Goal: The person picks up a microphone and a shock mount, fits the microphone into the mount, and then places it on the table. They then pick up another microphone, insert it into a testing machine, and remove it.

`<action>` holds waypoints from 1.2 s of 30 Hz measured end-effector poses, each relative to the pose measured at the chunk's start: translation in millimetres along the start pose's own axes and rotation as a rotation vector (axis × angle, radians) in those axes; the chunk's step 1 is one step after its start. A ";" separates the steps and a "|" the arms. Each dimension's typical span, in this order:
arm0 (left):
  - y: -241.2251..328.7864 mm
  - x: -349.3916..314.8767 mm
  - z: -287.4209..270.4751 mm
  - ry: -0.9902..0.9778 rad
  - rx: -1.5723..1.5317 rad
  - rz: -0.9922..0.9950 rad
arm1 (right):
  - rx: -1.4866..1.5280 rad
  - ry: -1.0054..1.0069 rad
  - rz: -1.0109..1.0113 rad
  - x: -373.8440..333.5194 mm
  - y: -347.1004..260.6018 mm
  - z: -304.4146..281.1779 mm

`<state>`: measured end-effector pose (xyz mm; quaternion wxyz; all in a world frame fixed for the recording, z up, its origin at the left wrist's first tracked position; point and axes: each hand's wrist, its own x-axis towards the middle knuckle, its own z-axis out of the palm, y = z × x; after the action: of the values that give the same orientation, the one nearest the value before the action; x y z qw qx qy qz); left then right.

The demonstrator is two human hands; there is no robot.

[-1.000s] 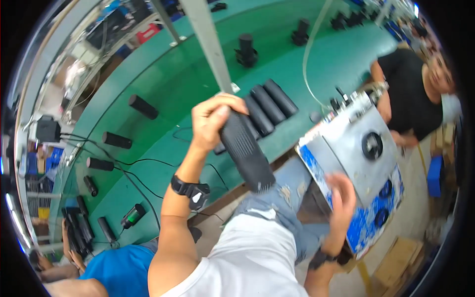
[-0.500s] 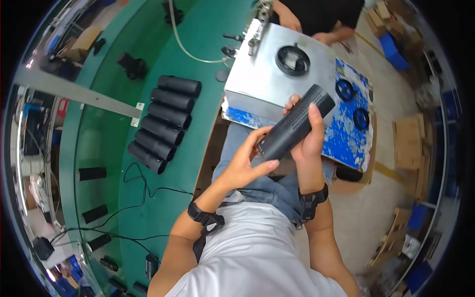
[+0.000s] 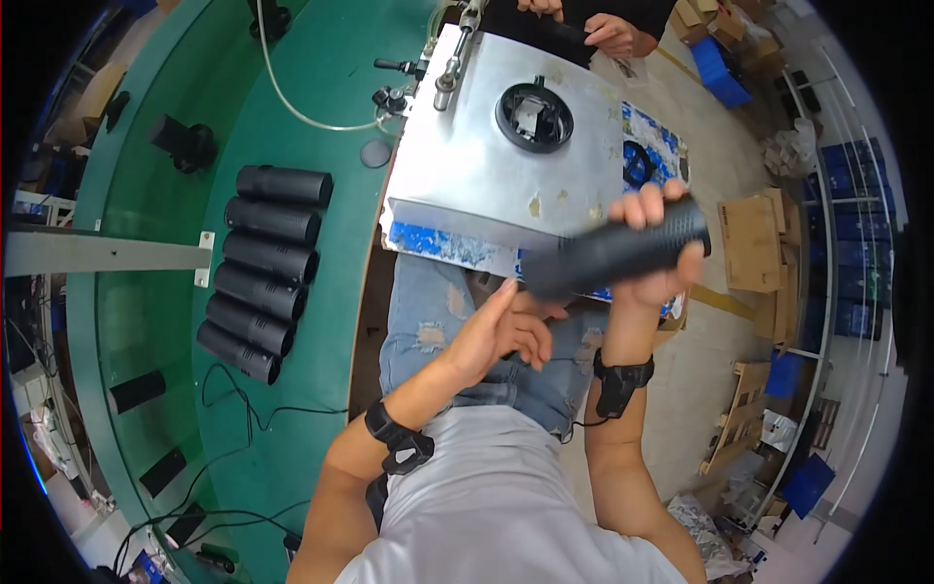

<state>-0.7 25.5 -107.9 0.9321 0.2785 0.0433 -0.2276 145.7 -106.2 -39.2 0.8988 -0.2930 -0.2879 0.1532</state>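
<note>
My right hand [image 3: 650, 284] grips a black cylindrical housing [image 3: 593, 255] around its perforated end, fingers over the top and thumb at the side. The housing lies nearly level above my lap, in front of a silver metal box [image 3: 457, 161], and its left end is blurred by motion. Just below that end is my left hand [image 3: 486, 336], apart from the housing, its fingers spread and slightly bent. On top of the metal box sits a black ring fixture [image 3: 555, 144] with a handle-like tab. A metal clamp mechanism [image 3: 455, 66] stands at the box's left edge.
Several similar black housings [image 3: 268, 255] lie in a row on the green bench [image 3: 321, 336] at left, with a grey disc [image 3: 376, 153] and cables. Another black ring [image 3: 636, 164] rests on a worn blue board. Across the box, another person's hands [image 3: 615, 37] hold something dark.
My right hand has moved the housing rightward and turned it closer to level. My left hand has let go of its lower end. The view has shifted right.
</note>
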 end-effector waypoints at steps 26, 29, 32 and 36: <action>49.7 -24.2 -48.6 0.205 0.279 0.192 | -0.934 -0.327 0.273 161.0 45.2 -51.8; 67.2 -23.5 -46.1 0.255 0.305 0.265 | -1.063 0.134 -0.129 127.3 81.7 -49.5; 107.2 -15.4 -47.3 0.472 0.491 0.622 | -1.154 0.261 -0.277 121.3 96.6 -41.2; 199.7 43.0 -88.0 0.685 0.896 0.919 | -1.146 0.183 -0.270 125.9 85.9 -48.7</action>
<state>131.3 203.7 -91.0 0.6642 0.6792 0.1142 0.2909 265.3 -4.5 -70.4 0.6302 -0.7040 -0.2811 -0.1682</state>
